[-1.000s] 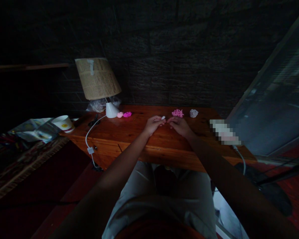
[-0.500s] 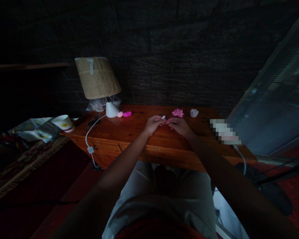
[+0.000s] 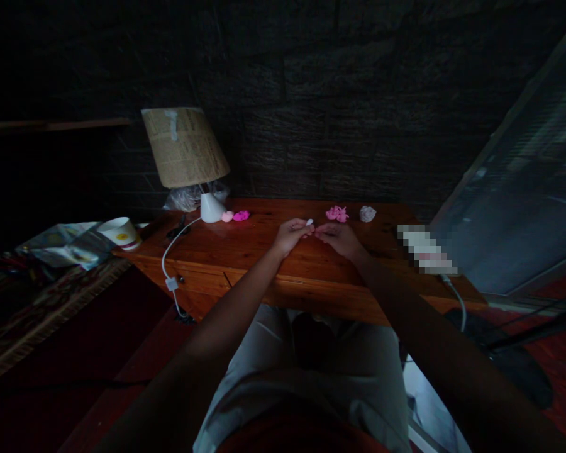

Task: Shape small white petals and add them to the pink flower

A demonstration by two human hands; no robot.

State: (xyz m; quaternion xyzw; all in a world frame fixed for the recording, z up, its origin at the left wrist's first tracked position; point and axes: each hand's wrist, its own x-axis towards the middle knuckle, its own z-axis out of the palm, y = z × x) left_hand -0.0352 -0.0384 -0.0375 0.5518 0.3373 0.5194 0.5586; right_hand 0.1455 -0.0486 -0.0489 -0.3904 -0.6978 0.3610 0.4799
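Above the wooden desk [image 3: 264,248], the left hand [image 3: 292,236] pinches a small white piece [image 3: 309,222]; the right hand's [image 3: 336,238] grip cannot be told.

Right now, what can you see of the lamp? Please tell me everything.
The lamp, unlit as it seems, stands at the left of the desk. Its tan shade, printed like newspaper, is tilted and bears a pale strip. The base is a white cone. A white cord, with a block, hangs past the front edge. Clear plastic lies behind.
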